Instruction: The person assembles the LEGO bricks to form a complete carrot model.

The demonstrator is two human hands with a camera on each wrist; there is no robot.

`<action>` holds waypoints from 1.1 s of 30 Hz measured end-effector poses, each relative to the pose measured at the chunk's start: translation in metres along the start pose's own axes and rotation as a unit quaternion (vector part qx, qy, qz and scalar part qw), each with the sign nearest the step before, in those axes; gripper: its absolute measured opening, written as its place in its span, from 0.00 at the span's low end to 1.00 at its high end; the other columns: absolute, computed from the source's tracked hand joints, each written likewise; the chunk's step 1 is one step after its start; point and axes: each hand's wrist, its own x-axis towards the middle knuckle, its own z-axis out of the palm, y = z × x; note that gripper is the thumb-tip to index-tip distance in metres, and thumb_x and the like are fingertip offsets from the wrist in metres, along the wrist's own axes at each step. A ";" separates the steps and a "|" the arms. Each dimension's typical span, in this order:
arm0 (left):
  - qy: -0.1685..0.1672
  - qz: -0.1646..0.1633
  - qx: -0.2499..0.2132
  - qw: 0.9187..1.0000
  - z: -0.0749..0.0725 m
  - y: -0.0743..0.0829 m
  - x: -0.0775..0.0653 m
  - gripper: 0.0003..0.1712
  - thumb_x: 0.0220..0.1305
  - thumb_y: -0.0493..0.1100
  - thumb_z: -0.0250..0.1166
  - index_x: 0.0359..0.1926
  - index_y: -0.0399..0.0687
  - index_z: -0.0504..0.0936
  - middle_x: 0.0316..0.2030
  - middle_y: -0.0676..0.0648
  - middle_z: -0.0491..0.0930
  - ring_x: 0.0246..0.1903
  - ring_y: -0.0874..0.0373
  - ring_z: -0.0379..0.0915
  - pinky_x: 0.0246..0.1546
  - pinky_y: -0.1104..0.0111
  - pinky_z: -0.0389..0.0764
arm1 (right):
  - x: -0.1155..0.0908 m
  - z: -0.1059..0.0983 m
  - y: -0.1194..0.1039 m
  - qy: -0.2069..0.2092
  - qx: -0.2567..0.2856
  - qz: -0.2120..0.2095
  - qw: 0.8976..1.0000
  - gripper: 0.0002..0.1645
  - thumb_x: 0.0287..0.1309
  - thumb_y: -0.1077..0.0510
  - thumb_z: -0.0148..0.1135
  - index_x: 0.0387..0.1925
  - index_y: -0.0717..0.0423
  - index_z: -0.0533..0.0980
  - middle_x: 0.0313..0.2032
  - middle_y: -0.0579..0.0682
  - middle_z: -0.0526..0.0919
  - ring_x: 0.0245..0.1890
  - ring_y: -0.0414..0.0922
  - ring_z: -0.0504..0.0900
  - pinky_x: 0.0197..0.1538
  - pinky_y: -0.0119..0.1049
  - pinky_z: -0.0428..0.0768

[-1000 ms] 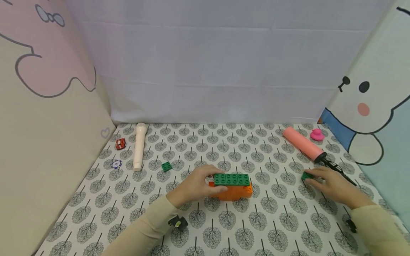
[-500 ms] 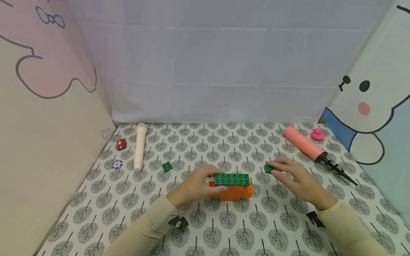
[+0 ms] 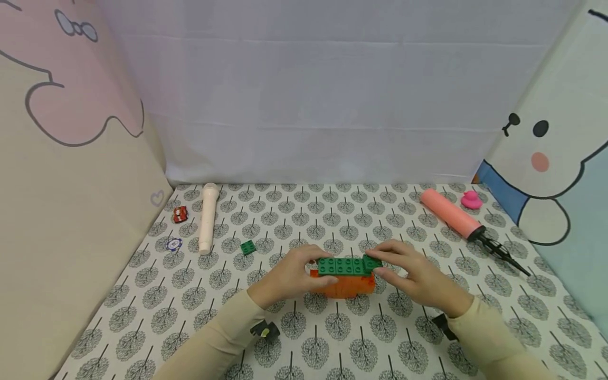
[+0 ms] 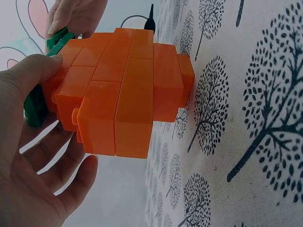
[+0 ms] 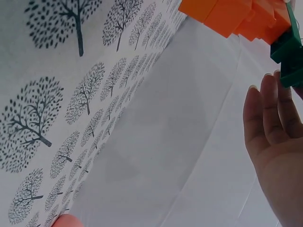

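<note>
A stepped build of orange toy bricks (image 3: 345, 287) stands on the table, topped by a row of green bricks (image 3: 338, 266). My left hand (image 3: 293, 269) grips its left end, the thumb on the near side and the fingers behind, as the left wrist view shows at the upper orange bricks (image 4: 102, 61). My right hand (image 3: 420, 274) pinches a small green brick (image 3: 372, 264) between thumb and fingers. This brick overlaps the right end of the green row, sitting slightly higher and tilted. In the right wrist view the held brick (image 5: 291, 71) is right at the green row.
Another small green brick (image 3: 247, 247) lies left of the build. Farther left are a white microphone (image 3: 207, 219), a red toy car (image 3: 180, 214) and a blue-white poker chip (image 3: 173, 244). At the right lie a pink cylinder with a black end (image 3: 451, 214) and a pink rubber duck (image 3: 471, 199).
My right hand has carried the small green brick leftward from near the pink cylinder to the right end of the green row. My left hand has kept its grip in place.
</note>
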 end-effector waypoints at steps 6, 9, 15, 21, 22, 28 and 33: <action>-0.002 0.001 -0.002 1.000 0.000 0.000 0.000 0.23 0.58 0.55 0.73 0.53 0.55 0.84 0.39 0.64 0.80 0.41 0.65 0.73 0.45 0.65 0.79 | 0.001 0.002 -0.001 -0.005 0.012 0.006 1.000 0.28 0.58 0.63 0.69 0.61 0.52 0.78 0.57 0.45 0.76 0.53 0.38 0.75 0.50 0.31 0.78; -0.001 0.004 -0.003 1.000 0.000 0.000 0.000 0.22 0.58 0.54 0.73 0.53 0.55 0.84 0.39 0.64 0.80 0.41 0.65 0.73 0.45 0.65 0.79 | 0.001 0.003 -0.001 0.000 0.012 0.017 1.000 0.28 0.59 0.62 0.70 0.61 0.48 0.78 0.57 0.45 0.78 0.54 0.40 0.77 0.52 0.37 0.80; 0.002 0.006 0.002 1.000 0.000 0.000 0.000 0.21 0.58 0.54 0.73 0.51 0.55 0.84 0.39 0.64 0.80 0.41 0.66 0.73 0.46 0.67 0.79 | 0.001 0.008 0.002 -0.001 0.049 0.050 0.998 0.26 0.60 0.60 0.69 0.61 0.47 0.78 0.53 0.44 0.85 0.47 0.38 0.82 0.49 0.43 0.82; 0.007 0.012 0.002 1.000 0.001 0.000 0.000 0.21 0.57 0.53 0.74 0.50 0.55 0.84 0.39 0.64 0.80 0.42 0.67 0.73 0.48 0.68 0.79 | 0.002 0.011 0.002 -0.006 0.116 0.090 0.989 0.25 0.62 0.60 0.68 0.61 0.51 0.78 0.47 0.43 0.86 0.42 0.36 0.83 0.48 0.38 0.84; 0.008 0.014 0.002 1.000 0.001 0.000 0.000 0.21 0.57 0.53 0.74 0.50 0.54 0.84 0.39 0.64 0.80 0.42 0.67 0.73 0.47 0.68 0.79 | 0.003 0.011 0.002 -0.006 0.125 0.094 0.988 0.25 0.62 0.60 0.68 0.61 0.51 0.78 0.48 0.44 0.86 0.43 0.36 0.83 0.49 0.37 0.83; 0.009 0.021 0.004 1.000 0.001 0.000 0.001 0.22 0.57 0.54 0.74 0.51 0.53 0.84 0.40 0.63 0.81 0.42 0.66 0.73 0.47 0.68 0.79 | 0.005 0.012 0.004 -0.002 0.157 0.079 0.984 0.24 0.60 0.63 0.69 0.59 0.53 0.80 0.52 0.50 0.85 0.47 0.40 0.83 0.52 0.35 0.82; 0.009 0.020 0.007 1.000 0.001 -0.001 0.000 0.24 0.57 0.54 0.74 0.52 0.53 0.84 0.40 0.62 0.81 0.42 0.66 0.73 0.47 0.67 0.79 | 0.007 0.013 0.007 0.003 0.169 0.060 0.984 0.25 0.58 0.65 0.69 0.58 0.54 0.80 0.51 0.51 0.86 0.47 0.40 0.84 0.52 0.34 0.82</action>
